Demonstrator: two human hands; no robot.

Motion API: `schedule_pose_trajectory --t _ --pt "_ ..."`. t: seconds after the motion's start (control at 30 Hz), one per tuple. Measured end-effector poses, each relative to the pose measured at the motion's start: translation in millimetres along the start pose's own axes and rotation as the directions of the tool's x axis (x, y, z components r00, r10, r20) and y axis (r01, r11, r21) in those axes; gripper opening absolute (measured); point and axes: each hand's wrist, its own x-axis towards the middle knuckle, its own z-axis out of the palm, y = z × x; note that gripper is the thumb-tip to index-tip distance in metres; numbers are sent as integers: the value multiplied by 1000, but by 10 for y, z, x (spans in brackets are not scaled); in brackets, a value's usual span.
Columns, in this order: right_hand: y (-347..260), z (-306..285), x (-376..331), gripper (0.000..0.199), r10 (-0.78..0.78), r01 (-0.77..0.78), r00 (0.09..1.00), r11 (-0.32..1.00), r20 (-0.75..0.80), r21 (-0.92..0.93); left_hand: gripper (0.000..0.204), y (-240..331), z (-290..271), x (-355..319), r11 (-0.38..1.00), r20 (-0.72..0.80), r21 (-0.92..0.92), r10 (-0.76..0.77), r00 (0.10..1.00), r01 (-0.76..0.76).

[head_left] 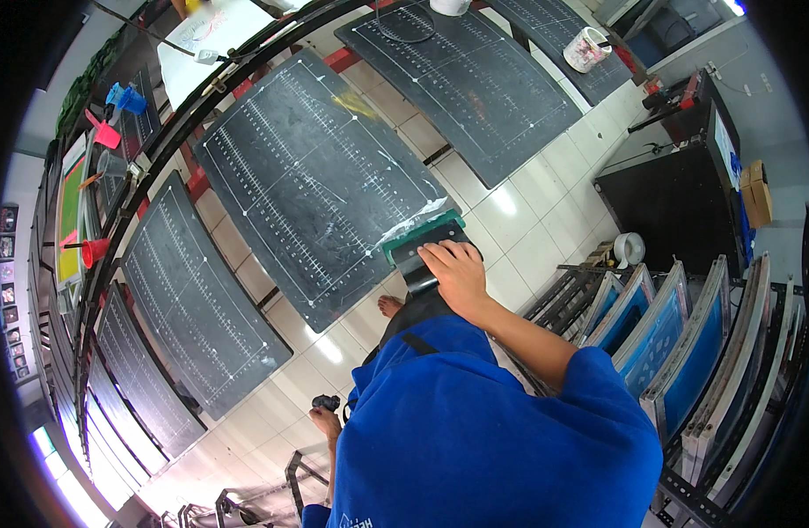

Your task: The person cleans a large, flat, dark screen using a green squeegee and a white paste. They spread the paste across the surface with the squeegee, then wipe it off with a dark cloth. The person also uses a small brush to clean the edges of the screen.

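My right hand (pixel 459 275) grips the black back of a wide squeegee (pixel 417 264) with a green blade edge. That blade rests at the near right corner of a large black board (pixel 294 176) printed with white scale lines. Along the blade's far side lies a whitish, wrinkled strip (pixel 413 223); whether it is film or paste I cannot tell. Low at my left side, away from the boards, my left hand (pixel 325 424) is closed around a small black crumpled thing (pixel 326 402), perhaps cloth. Its fingers are partly hidden.
More black boards flank this one, one at the left (pixel 202 299) and one at the right (pixel 466 88). A stained white tub (pixel 587 50) stands on the far right board. Framed blue screens (pixel 677 343) fill a rack at my right, near a black cabinet (pixel 673 198).
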Motion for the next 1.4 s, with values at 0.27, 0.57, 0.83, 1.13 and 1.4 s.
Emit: schedule_pose_trajectory --t 0.27,0.57,0.83,1.13,1.4 --pt "113 35 458 44 -28 26 999 998 34 51 11 472 -19 6 992 11 -53 117 993 -116" --pt "225 -86 -44 55 -17 11 997 998 78 68 11 624 -23 -152 996 78 -73 -41 996 47" --pt "221 -26 352 44 -86 84 995 995 49 51 12 106 -94 15 999 -61 21 45 997 -43" --pt "297 -143 -67 51 -53 49 995 998 85 49 12 347 7 -44 990 13 -138 24 1000 -22" --pt "301 -103 57 54 -58 55 996 997 66 55 14 48 94 158 982 -65 60 184 981 -181"
